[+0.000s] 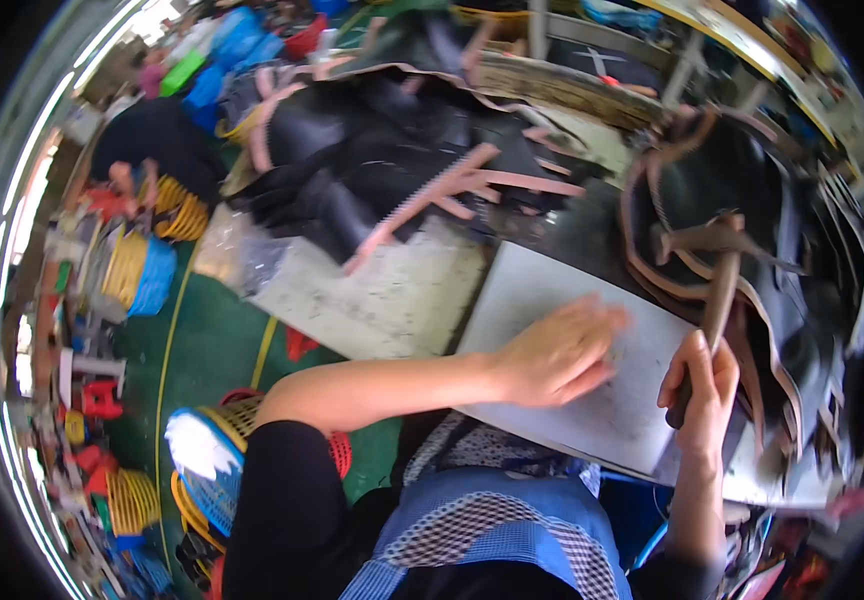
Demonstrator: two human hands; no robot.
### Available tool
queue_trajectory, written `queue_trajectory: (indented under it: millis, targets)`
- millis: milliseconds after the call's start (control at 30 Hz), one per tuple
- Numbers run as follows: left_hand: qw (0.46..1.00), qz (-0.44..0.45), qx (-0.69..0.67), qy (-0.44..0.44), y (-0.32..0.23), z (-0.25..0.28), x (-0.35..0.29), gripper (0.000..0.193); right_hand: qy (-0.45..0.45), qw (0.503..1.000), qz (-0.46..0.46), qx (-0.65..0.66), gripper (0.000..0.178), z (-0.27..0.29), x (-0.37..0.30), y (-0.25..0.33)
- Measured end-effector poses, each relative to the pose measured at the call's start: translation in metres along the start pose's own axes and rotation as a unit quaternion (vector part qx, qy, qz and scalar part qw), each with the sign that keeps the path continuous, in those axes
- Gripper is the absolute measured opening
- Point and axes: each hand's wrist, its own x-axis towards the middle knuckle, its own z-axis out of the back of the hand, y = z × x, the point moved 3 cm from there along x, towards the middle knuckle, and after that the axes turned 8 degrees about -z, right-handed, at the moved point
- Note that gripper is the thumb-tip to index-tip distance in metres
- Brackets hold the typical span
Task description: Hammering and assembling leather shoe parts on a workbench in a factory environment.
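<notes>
My left hand (564, 350) hovers over or rests on a pale grey slab (537, 290). Motion blurs its fingers, but thumb and fingers look apart and nothing shows between them. To the right, my right hand (700, 385) is wrapped round the lower handle of a hammer (720, 295). The hammer stands tilted upward, with its head in front of a heap of black leather-like pieces with tan edges (752, 180). Whether the hammer head touches that heap I cannot tell.
Beyond the slab, black sheets (352, 130) with pinkish zigzag-edged strips (432, 200) lie piled on a whitish table (372, 290). A wooden beam (572, 90) runs behind. Baskets, including a yellow one (132, 500), and another person (157, 150) are on the left.
</notes>
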Motion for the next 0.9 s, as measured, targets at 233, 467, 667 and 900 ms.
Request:
queue_trajectory:
  millis: [233,467,667,900]
  targets:
    - [0.981,-0.161,0.088,0.059,-0.036,0.007,-0.043,0.035,-0.010,0.994,0.015,-0.110,0.032,-0.002,0.031,-0.055]
    - [0.707,0.278,0.630,-0.157,0.024,0.186,-0.161,0.031,-0.005,0.988,0.054,-0.142,0.030,-0.008,0.032,-0.050]
    - [0.843,0.113,0.379,-0.364,-0.006,0.230,-0.181,0.036,-0.005,0.990,0.042,-0.135,0.032,-0.008,0.037,-0.052]
    - [0.692,-0.008,0.378,-0.615,-0.061,0.323,-0.154,0.055,-0.031,0.989,0.042,-0.142,0.032,-0.010,0.035,-0.054]
